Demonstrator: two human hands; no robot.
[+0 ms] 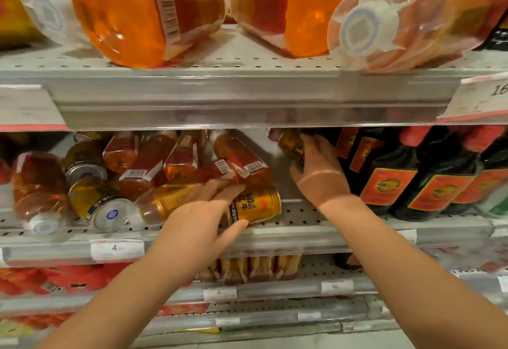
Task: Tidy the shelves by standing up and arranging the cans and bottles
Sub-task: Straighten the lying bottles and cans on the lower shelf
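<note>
The left hand (209, 211) grips a gold can (261, 205) that lies on its side near the front edge of the middle shelf (302, 216). The fingers reach over the top of the can and the thumb is tucked under it.

The right hand (320, 175) is raised further back and to the right. Its fingers curl round a second can (290, 144), held off the shelf floor close under the shelf above. That can is partly hidden by the hand, so I cannot tell how it is tilted. The two hands are well apart, each clamped on its own can.

Just right of the right hand, a row of dark bottles (390, 181) with orange-red labels stands upright.

Left of the left hand the shelf is a jumble. Amber bottles (143, 167) with red labels lean and lie against each other. Among them several fallen cans (99, 205) lie with their silver ends facing out.

On the top shelf (247, 54), big orange bottles (118, 13) lie on their sides, some wrapped in clear plastic.

A price tag (116, 249) marked 4 sits on the front rail of the middle shelf. On the shelf below, behind the left forearm, there is a row of packets (261, 269).
</note>
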